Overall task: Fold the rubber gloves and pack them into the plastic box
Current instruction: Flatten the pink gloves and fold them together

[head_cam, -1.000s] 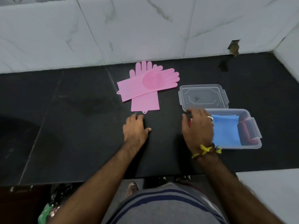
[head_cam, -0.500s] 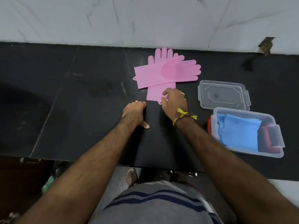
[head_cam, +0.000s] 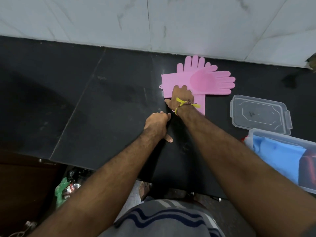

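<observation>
Two pink rubber gloves lie crossed on the black counter near the back wall. The upper glove (head_cam: 206,81) points right with its bristled palm up, and the lower glove (head_cam: 195,63) points toward the wall. My right hand (head_cam: 182,97) rests on the upper glove's cuff, fingers on top and thumb at its near edge. My left hand (head_cam: 157,125) sits curled on the bare counter just in front, holding nothing. The clear plastic box (head_cam: 280,138) stands at the right edge and holds a folded blue glove (head_cam: 280,156) and something red.
The box's clear lid (head_cam: 259,113) lies flat between the box and the pink gloves. A white marble wall (head_cam: 153,23) backs the black counter (head_cam: 102,108). Below the counter's front edge are a green bag (head_cam: 63,190) and the floor.
My right hand left the box, crossed to the lower glove's cuff, then slid up onto the upper glove's cuff. My left hand curled and stayed put. The view swung left.
</observation>
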